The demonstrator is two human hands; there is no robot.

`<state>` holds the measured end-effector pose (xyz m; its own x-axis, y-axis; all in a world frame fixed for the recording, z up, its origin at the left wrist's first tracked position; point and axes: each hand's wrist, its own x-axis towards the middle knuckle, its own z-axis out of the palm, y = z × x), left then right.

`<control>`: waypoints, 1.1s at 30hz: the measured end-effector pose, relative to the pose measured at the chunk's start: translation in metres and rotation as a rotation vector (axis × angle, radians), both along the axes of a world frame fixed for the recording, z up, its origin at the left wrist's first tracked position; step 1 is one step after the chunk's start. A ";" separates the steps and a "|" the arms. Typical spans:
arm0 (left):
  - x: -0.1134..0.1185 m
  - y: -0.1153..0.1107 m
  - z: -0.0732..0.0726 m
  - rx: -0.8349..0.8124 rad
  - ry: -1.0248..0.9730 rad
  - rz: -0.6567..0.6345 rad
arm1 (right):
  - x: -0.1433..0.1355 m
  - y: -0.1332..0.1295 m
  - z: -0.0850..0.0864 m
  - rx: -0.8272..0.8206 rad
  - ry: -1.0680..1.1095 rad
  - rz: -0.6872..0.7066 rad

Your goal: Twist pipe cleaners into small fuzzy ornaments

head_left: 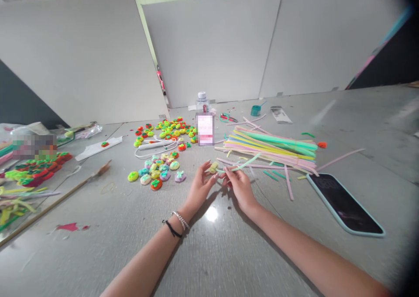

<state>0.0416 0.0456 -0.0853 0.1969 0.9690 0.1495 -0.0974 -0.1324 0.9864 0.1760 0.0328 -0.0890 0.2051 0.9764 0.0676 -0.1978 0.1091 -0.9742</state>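
My left hand (200, 186) pinches a small pale yellow fuzzy piece (214, 167) between thumb and fingers. Close beside it on the right, my right hand (240, 186) grips a pale green fuzzy stem (248, 162), whose free end sticks out up and to the right. The stem's other end reaches the yellow piece; whether they are joined is too small to tell. A bundle of pastel fuzzy stems (271, 146) lies beyond my right hand. Several pastel flower-like pieces (159, 166) sit left of my left hand.
Red, yellow and green pieces (170, 129) lie behind a white corded tool (157, 144). A bottle (202, 101) stands at the back, near pliers (228, 117) and a teal jar (255, 110). At right is a phone (347, 205); at left, a long stick (55, 203).
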 end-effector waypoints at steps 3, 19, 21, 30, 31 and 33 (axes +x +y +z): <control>0.000 0.003 -0.002 0.032 0.017 -0.017 | 0.001 0.001 0.000 0.016 -0.008 -0.015; -0.007 0.011 -0.004 -0.255 -0.149 0.025 | 0.006 0.002 -0.005 0.230 -0.593 0.009; -0.008 0.011 -0.003 -0.266 -0.162 0.010 | 0.006 0.002 -0.005 0.214 -0.567 0.055; -0.006 0.007 -0.002 -0.123 0.019 0.064 | 0.006 -0.001 -0.003 0.145 -0.455 0.151; -0.006 0.006 -0.002 -0.106 0.041 0.067 | 0.006 0.000 -0.004 0.133 -0.434 0.161; -0.005 0.005 0.000 -0.078 0.075 0.050 | 0.007 0.002 -0.007 0.100 -0.397 0.166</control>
<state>0.0364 0.0506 -0.0857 0.1560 0.9859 0.0600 -0.0178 -0.0579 0.9982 0.1830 0.0348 -0.0958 -0.0146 0.9785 0.2057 0.1673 0.2052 -0.9643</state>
